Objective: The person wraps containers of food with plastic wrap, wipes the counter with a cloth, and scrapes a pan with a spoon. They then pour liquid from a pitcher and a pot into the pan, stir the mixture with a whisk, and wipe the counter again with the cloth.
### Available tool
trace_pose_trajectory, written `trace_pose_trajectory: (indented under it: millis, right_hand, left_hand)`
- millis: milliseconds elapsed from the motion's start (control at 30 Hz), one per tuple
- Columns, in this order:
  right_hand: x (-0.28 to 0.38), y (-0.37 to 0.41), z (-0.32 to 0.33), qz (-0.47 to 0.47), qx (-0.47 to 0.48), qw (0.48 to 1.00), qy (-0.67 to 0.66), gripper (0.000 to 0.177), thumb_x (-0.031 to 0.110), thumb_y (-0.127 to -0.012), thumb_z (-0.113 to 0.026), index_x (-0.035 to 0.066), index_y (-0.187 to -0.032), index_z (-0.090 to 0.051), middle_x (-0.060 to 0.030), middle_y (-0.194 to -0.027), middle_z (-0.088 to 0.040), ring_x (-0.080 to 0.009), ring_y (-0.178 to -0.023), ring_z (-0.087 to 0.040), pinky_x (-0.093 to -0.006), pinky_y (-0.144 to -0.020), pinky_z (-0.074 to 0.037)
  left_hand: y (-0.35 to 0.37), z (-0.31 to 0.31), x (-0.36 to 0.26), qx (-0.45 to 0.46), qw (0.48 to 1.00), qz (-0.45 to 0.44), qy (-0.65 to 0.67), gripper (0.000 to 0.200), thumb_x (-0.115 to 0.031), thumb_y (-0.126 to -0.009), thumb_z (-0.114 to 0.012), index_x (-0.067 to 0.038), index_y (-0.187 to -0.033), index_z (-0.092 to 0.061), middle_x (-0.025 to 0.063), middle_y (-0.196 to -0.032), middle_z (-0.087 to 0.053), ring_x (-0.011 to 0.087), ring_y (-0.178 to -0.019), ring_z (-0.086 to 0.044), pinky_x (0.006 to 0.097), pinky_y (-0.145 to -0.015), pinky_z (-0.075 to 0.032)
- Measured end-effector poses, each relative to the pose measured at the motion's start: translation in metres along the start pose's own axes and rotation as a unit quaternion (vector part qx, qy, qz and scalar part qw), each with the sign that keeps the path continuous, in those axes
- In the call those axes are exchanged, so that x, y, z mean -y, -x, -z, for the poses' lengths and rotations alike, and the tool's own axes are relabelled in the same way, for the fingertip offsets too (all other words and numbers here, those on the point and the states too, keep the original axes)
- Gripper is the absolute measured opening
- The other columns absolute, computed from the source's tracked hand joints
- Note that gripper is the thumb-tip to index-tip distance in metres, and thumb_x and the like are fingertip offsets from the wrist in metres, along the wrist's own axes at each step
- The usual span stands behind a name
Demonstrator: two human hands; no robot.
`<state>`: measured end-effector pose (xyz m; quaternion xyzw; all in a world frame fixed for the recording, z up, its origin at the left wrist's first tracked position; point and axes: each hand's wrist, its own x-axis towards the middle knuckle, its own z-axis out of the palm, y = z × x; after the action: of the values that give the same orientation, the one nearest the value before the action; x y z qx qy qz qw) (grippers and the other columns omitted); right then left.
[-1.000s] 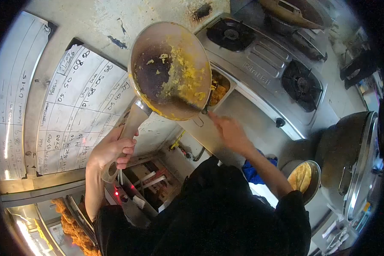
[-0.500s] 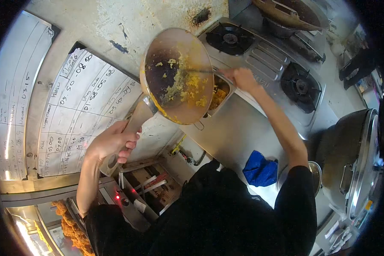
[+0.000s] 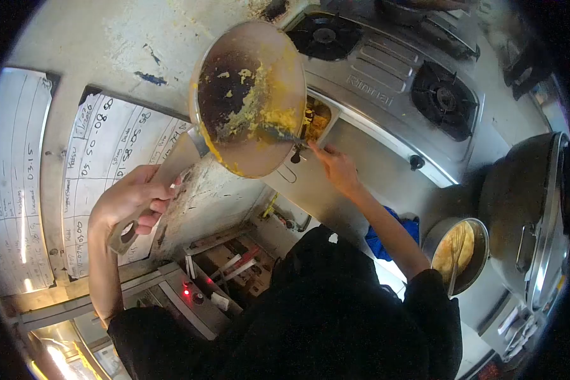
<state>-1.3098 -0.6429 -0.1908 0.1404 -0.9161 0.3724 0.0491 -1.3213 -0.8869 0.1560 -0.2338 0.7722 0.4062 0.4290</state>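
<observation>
On my left, I have the fingers of the left hand wrapped round the long handle of the pan, thumb lying along it, with the handle's holed end poking out below the palm. The right hand is drawn narrow — fingers closed on the end of a dark utensil whose blurred head reaches inside the pan, among the yellow bits. The pan is held up and tilted, its open side turned towards my view; yellow food clings to its wall and lower rim, and a dark patch covers part of its base. Just beyond its right rim, partly hidden by it, a metal container of orange-brown food sits at the upper left corner of the steel counter, beside the stove's front edge. A bent wire loop shows below the pan. Further out, the stove has two dark burners in full view. A crumpled blue cloth lies partly behind my right forearm, near the counter's lower edge. Right of it is a round pot of yellowish mixture — a whisk leans in it — and beyond that stands a large, dark-sided vessel. Written whiteboards hang on the left wall.
</observation>
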Motion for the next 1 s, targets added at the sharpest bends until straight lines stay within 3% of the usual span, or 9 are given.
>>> trace_pose_trajectory:
  millis: [233,333,400,500,633,700,833,933,1000]
  right_hand:
    - [0.004,-0.012,-0.029,-0.111,-0.112,0.987,-0.024,0.052,0.002,-0.075,-0.047,0.023,-0.122,-0.04,-0.0118,-0.096,-0.055,-0.0309,-0.062,-0.056,-0.0398,-0.056,-0.046]
    - [0.028,-0.002,-0.014,-0.176,-0.062,0.974,-0.128,0.047,0.003,-0.077,-0.047,0.022,-0.12,-0.043,-0.0114,-0.086,-0.056,-0.0289,-0.061,-0.055,-0.038,-0.056,-0.044]
    - [0.063,0.012,0.0,-0.1,0.0,0.988,-0.12,0.052,0.003,-0.075,-0.048,0.014,-0.124,-0.036,-0.0166,-0.081,-0.054,-0.029,-0.066,-0.054,-0.0395,-0.058,-0.045]
    - [0.091,0.032,-0.014,-0.011,0.03,0.991,-0.132,0.052,0.001,-0.074,-0.047,0.014,-0.123,-0.038,-0.017,-0.084,-0.054,-0.0298,-0.062,-0.054,-0.0396,-0.056,-0.045]
    - [0.055,0.02,-0.047,-0.062,0.03,0.994,-0.082,0.053,0.001,-0.074,-0.047,0.016,-0.124,-0.037,-0.0157,-0.087,-0.053,-0.0291,-0.057,-0.054,-0.0395,-0.054,-0.045]
    - [0.024,0.003,-0.062,-0.042,-0.09,0.995,-0.018,0.055,0.002,-0.075,-0.046,0.019,-0.126,-0.034,-0.0142,-0.086,-0.052,-0.0282,-0.054,-0.053,-0.0388,-0.051,-0.046]
    - [0.005,-0.012,-0.035,-0.082,-0.046,0.994,0.055,0.06,0.001,-0.074,-0.047,0.02,-0.128,-0.029,-0.0141,-0.087,-0.051,-0.0275,-0.057,-0.054,-0.0375,-0.051,-0.046]
    - [0.003,-0.013,-0.032,-0.097,-0.058,0.992,0.054,0.064,0.0,-0.073,-0.048,0.021,-0.13,-0.026,-0.0146,-0.09,-0.051,-0.0282,-0.058,-0.054,-0.0375,-0.052,-0.046]
    - [0.006,-0.006,-0.037,-0.126,-0.118,0.984,0.035,0.064,0.0,-0.073,-0.049,0.019,-0.13,-0.026,-0.015,-0.091,-0.051,-0.0289,-0.061,-0.054,-0.0377,-0.052,-0.046]
  left_hand:
    - [-0.001,0.004,-0.005,-0.035,0.999,0.023,-0.015,0.018,-0.008,-0.073,-0.049,-0.005,-0.09,-0.043,-0.0023,-0.055,-0.037,0.0043,-0.035,-0.029,0.0196,-0.029,-0.023]
    - [-0.004,0.003,-0.006,-0.055,0.997,0.023,-0.04,0.019,-0.008,-0.073,-0.05,-0.005,-0.09,-0.043,-0.0021,-0.055,-0.037,0.0044,-0.035,-0.029,0.0202,-0.029,-0.024]
    - [-0.006,0.003,-0.006,-0.056,0.997,0.026,-0.038,0.019,-0.008,-0.073,-0.05,-0.005,-0.091,-0.043,-0.002,-0.056,-0.037,0.0045,-0.036,-0.029,0.0204,-0.029,-0.024]
    - [-0.006,0.002,-0.009,-0.05,0.998,0.03,-0.03,0.019,-0.008,-0.073,-0.05,-0.005,-0.091,-0.043,-0.0018,-0.056,-0.037,0.0047,-0.036,-0.029,0.0207,-0.029,-0.023]
    - [-0.003,-0.003,-0.008,-0.055,0.998,0.028,-0.028,0.018,-0.009,-0.074,-0.05,-0.006,-0.091,-0.044,-0.002,-0.056,-0.036,0.0049,-0.036,-0.029,0.0207,-0.029,-0.023]
    - [-0.001,-0.003,-0.008,-0.053,0.998,0.024,-0.031,0.018,-0.01,-0.074,-0.05,-0.006,-0.091,-0.044,-0.0021,-0.056,-0.036,0.0048,-0.036,-0.029,0.0206,-0.029,-0.023]
    - [-0.002,0.002,-0.006,-0.047,0.998,0.024,-0.027,0.018,-0.009,-0.074,-0.05,-0.006,-0.091,-0.044,-0.0022,-0.055,-0.036,0.0048,-0.036,-0.029,0.0201,-0.029,-0.023]
    - [-0.005,0.001,-0.007,-0.057,0.998,0.026,-0.025,0.018,-0.009,-0.073,-0.05,-0.006,-0.09,-0.045,-0.0022,-0.055,-0.036,0.0049,-0.036,-0.029,0.0202,-0.029,-0.023]
    - [-0.008,0.003,-0.006,-0.056,0.998,0.027,-0.028,0.018,-0.009,-0.073,-0.05,-0.006,-0.09,-0.045,-0.0021,-0.055,-0.036,0.0049,-0.035,-0.029,0.0202,-0.029,-0.023]
